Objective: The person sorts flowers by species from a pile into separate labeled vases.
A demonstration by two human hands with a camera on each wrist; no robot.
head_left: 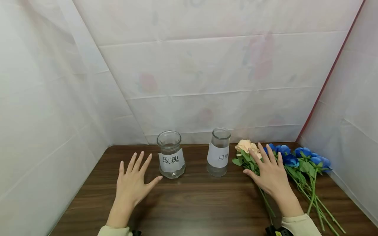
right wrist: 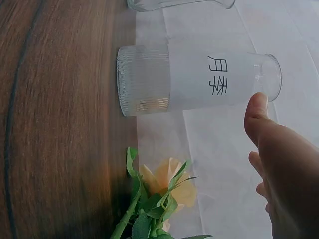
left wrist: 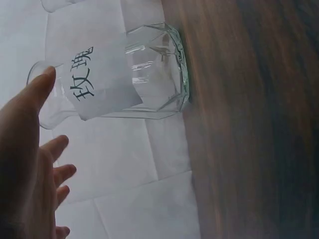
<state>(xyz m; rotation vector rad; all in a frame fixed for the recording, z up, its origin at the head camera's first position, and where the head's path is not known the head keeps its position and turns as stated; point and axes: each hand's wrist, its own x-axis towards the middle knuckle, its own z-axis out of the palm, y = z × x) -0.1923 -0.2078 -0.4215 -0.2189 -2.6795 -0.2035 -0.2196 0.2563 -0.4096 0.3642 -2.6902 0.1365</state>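
My left hand (head_left: 132, 185) is held over the table with fingers spread, nothing in it. Just to its right stands a wide-mouthed glass vase (head_left: 172, 173) whose white paper label (left wrist: 107, 79) carries black characters. My right hand (head_left: 271, 177), also spread and holding nothing, hovers above the green stems of the cream flowers (head_left: 245, 146). A taller, ribbed glass vase (head_left: 217, 171) with its own white label (right wrist: 199, 82) stands left of that hand. Blue flowers (head_left: 304, 152) lie beyond the right hand, partly hidden by its fingers.
Everything rests on a dark wood-grain table (head_left: 189, 203). A pale printed cloth (head_left: 206, 72) rises behind the table's back edge, and white cloth walls (head_left: 44, 131) flank both sides. Long stems (head_left: 320, 205) of the blue flowers stretch toward the front right.
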